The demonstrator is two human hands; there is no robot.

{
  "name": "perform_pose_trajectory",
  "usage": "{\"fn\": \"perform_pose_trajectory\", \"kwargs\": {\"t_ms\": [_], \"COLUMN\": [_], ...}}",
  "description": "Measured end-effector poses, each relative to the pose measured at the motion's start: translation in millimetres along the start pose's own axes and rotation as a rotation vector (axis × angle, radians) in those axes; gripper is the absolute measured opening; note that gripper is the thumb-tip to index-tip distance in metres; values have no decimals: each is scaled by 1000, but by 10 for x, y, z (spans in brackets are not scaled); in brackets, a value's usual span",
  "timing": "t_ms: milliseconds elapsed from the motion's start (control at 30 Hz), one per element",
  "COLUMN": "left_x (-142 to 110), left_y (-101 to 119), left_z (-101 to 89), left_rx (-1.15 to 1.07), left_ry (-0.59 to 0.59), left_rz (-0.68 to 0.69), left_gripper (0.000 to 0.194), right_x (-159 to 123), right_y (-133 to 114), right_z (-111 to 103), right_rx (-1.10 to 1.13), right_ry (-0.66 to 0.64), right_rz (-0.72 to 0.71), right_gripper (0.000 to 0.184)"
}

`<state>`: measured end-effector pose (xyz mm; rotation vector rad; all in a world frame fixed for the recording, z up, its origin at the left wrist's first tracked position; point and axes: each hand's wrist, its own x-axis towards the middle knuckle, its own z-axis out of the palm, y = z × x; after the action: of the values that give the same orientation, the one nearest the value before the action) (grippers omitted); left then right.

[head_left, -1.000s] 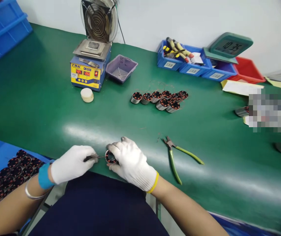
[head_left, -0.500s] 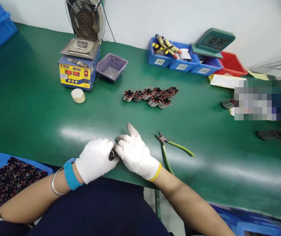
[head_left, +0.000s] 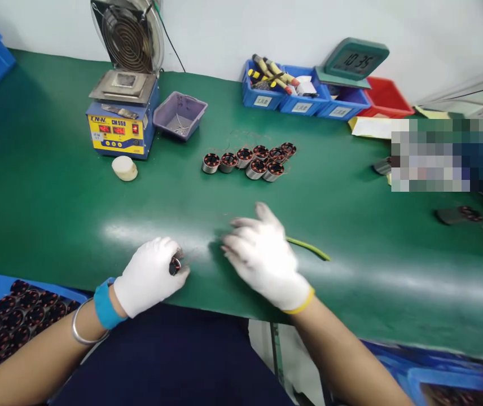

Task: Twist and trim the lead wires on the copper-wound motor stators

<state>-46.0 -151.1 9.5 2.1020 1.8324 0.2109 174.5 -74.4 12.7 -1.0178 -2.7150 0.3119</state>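
My left hand, in a white glove, is closed around a small wound motor stator near the table's front edge. Only the dark end of the stator shows between thumb and fingers, with thin wires trailing to the right. My right hand, gloved too and slightly blurred, is apart from it with fingers stretched out and nothing visible in them. It hovers over the green-handled cutting pliers, hiding all but one handle. Farther back on the table stands a cluster of several wound stators with loose wire ends.
A solder pot with a fan behind it stands back left, beside a purple tray and a whitish round block. Blue bins, a red bin and a clock line the wall. More stators fill a crate lower left.
My right hand has left the stator and moved right, over the pliers. My left hand keeps the stator, now seen slightly farther left. The view has shifted a little.
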Motion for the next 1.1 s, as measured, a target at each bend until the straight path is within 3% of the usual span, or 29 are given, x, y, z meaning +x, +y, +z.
{"fn": "perform_pose_trajectory", "kwargs": {"t_ms": [33, 67, 133, 200, 300, 367, 500, 600, 733, 800, 867, 933, 1000, 1100], "left_x": [-1, 4, 30, 76, 151, 185, 212, 223, 239, 246, 252, 254, 255, 263], "left_y": [0, -5, -28, -59, -85, -75, -36, -39, -54, -54, -51, -49, -52, -64], "left_z": [-4, -5, -3, -8, -46, -69, -36, 24, 55, 53, 48, 43, 36, 29], "left_rx": [2, 1, -7, -15, 7, 47, 84, 39, -7, -23, -30, -32, -34, -46], "left_ry": [-6, -5, 3, 15, 8, 2, 47, 75, 82, 90, 101, 93, 76, 68], "left_rz": [-4, -9, -17, -32, -23, -1, -5, -23, -50, -71, -86, -81, -80, -95], "left_gripper": [10, 10, 10, 10, 11, 9, 7, 9, 10, 10, 11, 12, 13, 14], "right_x": [-125, -275, -618, -951, -1267, -1308, -1122, -947, -805, -809, -890, -1049, -1256, -1561], "right_y": [160, 323, 613, 804, 880, 837, 724, 653, 525, 499, 544, 659, 813, 1021], "right_z": [-51, -98, -146, -122, -23, 20, -23, -119, -211, -223, -232, -254, -295, -374], "right_rx": [-32, -85, -197, -254, -217, -211, -274, -275, -305, -264, -183, -157, -207, -227], "right_ry": [51, 92, 114, 30, -72, -84, -99, -150, -295, -287, -219, -140, -124, -248], "right_rz": [57, 138, 357, 536, 575, 570, 529, 493, 562, 567, 498, 450, 510, 666], "right_gripper": [22, 37, 81, 98, 94, 90, 95, 83, 63, 60, 70, 94, 116, 126]}}
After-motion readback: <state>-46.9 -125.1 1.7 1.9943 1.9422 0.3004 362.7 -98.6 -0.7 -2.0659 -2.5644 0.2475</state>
